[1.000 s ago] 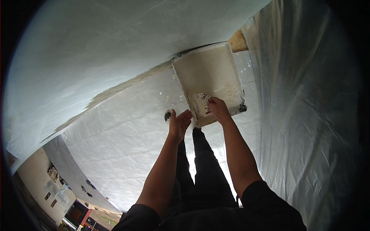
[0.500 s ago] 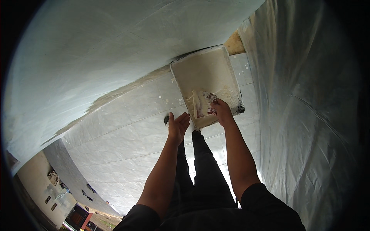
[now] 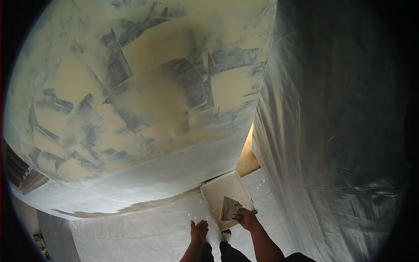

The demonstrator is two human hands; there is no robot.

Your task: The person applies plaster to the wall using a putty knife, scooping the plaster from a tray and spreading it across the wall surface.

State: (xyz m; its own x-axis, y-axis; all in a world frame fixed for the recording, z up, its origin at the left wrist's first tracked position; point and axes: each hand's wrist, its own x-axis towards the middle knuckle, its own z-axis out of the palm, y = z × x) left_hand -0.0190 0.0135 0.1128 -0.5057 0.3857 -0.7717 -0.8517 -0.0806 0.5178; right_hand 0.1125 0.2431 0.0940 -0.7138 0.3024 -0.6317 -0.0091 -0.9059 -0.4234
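My right hand (image 3: 247, 219) is closed round the grip of a wide, flat-bladed putty knife (image 3: 228, 209), its blade smeared with a pale coating. The blade is over the near half of a rectangular tray (image 3: 209, 205), which is on the floor and holds cream-coloured filler (image 3: 222, 188). Whether the blade touches the filler I cannot tell. Left of the tray, my left hand (image 3: 199, 231) is held out with its fingers extended and nothing in it.
Ahead rises a wall (image 3: 152, 96) patched with cream filler over grey, with a smoother pale band below. Plastic sheeting (image 3: 323, 144) hangs along the right. Pale floor covering (image 3: 144, 236) has white drops near the tray. My feet stand close to the tray's near end.
My view has tilted up, so the patched wall now fills the upper part and the tray and hands sit lower. The putty knife's blade now shows more plainly above the tray.
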